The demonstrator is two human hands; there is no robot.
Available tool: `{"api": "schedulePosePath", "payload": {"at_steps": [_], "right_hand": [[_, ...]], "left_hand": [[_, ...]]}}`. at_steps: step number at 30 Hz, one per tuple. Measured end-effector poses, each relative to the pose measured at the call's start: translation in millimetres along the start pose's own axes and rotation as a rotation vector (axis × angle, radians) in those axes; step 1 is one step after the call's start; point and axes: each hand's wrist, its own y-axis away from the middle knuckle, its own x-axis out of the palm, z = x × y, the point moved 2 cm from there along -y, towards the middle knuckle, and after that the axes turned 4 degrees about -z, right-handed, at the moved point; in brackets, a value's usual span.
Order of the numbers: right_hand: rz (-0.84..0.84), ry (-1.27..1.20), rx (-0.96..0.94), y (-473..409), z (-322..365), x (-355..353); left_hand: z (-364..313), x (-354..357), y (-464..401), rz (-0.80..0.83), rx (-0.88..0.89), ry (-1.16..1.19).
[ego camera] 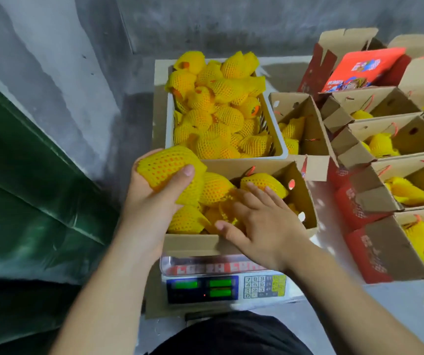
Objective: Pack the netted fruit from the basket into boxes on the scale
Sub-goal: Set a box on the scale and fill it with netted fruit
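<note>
Maybe the fruit (166,168) gripped by the left hand (154,190) above the box (231,243) on the scale (227,284) could be dropped outside, since little room is left under the right hand (259,221), laid flat with fingers spread.

Fruit nets (216,116): yellow foam mesh, orange showing through
Basket (278,139): white
Box (305,201): brown cardboard
Far boxes (364,70): red print
Scale (227,288): green displays
Sheet, left (26,188): dark green

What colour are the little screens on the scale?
Green, glowing on the scale display, seen from the head view.
</note>
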Motion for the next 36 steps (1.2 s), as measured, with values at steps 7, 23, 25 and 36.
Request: {"api": "schedulePosePath", "payload": {"at_steps": [7,23,25,36], "right_hand": [[0.065,-0.005,0.001,-1.0,1.1,-1.8],[-0.279,-0.064,0.218,30.5,30.0,27.5],[-0.238,-0.116,0.215,39.1,29.3,25.2],[-0.116,-1.250,-0.176,136.5,98.8,-17.9]], "left_hand": [[12.0,-7.4,31.9,0.079,-0.010,-0.012],[35.9,-30.6,137.6,-0.059,0.017,0.231],[44.5,-30.2,150.5,-0.070,0.018,0.238],[39.7,-41.3,194.3,-0.045,0.209,-0.031]]}}
